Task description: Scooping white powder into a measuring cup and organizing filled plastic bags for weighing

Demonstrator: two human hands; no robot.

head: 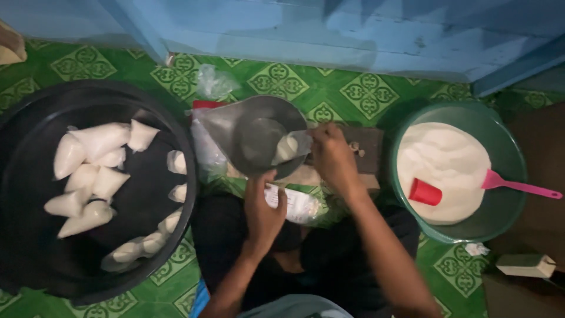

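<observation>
Two hands at metal scale pan [250,132]: right hand [332,156] pinching small white-filled bag [288,147] at pan's right rim, nearer; left hand [263,209] below, probably gripping pan edge, blurred.

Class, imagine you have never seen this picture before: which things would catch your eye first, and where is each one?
Likely first is the green tub on the right, heaped with white powder, a red cup and pink scoop lying on it. On the left, a big black basin holds many filled white bags. In the middle, the left hand and right hand work at a grey metal pan.
</observation>
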